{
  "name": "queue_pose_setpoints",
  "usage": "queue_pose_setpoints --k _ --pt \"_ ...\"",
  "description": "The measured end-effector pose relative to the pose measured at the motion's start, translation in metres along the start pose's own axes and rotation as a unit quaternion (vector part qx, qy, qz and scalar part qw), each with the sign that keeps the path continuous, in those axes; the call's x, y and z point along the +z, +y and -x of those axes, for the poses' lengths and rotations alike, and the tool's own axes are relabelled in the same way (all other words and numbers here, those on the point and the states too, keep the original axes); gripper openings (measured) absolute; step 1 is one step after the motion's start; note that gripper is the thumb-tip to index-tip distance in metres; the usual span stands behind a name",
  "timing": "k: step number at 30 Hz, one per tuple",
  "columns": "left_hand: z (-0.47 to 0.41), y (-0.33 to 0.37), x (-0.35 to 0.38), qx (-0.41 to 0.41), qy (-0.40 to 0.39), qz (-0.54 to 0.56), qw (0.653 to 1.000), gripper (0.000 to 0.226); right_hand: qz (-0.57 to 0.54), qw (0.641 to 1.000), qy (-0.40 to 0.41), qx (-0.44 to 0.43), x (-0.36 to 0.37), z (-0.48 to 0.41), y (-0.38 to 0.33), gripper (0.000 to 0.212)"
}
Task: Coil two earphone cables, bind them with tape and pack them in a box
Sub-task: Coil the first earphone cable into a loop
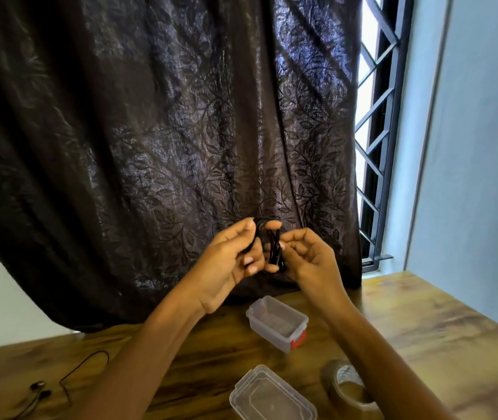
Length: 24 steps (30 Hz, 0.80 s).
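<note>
I've got the black coiled earphone cable (269, 242) up above the far edge of the bench (423, 316). My left hand (231, 265) curls round one side of the loops and my right hand (309, 262) pinches the other. The open clear box (276, 322) sits mid-bench, with its lid (272, 395) and the brown tape roll (347, 389) at the near edge. The second earphone (41, 394) lies loose near the left corner.

On your worktop (423, 328) the box (267, 336) stands behind its lid (272, 395); the tape roll (341, 389) lies right of the lid, the loose earphone (59, 386) far left. Your left grip (226, 268) and right grip (308, 259) hold the coiled cable (267, 244) above, before the curtain (150, 147).
</note>
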<state>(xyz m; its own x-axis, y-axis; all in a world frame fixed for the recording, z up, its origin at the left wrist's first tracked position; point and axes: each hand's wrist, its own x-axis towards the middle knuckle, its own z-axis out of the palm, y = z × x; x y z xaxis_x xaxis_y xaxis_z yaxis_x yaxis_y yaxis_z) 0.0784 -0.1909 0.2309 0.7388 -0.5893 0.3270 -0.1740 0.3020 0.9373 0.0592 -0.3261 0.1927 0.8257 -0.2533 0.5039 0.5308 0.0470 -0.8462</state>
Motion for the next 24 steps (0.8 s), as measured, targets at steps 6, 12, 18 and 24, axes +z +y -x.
queue_pose_setpoints --k 6,12,18,24 --pt "0.007 -0.002 -0.002 -0.012 0.027 0.032 0.999 0.035 -0.228 0.958 -0.046 0.168 0.005 0.016 -0.002 0.011" --pt "0.013 -0.013 -0.006 -0.018 0.049 0.047 0.998 0.035 -0.216 0.958 -0.061 0.179 0.003 0.023 0.004 0.02" --pt "0.023 -0.037 -0.009 -0.045 0.081 0.071 0.993 0.029 -0.211 0.949 -0.02 0.231 0.003 0.03 0.023 0.009" --pt "0.038 -0.073 -0.014 -0.096 0.182 0.101 0.973 0.022 -0.197 0.943 0.006 0.27 0.002 0.048 0.051 0.013"
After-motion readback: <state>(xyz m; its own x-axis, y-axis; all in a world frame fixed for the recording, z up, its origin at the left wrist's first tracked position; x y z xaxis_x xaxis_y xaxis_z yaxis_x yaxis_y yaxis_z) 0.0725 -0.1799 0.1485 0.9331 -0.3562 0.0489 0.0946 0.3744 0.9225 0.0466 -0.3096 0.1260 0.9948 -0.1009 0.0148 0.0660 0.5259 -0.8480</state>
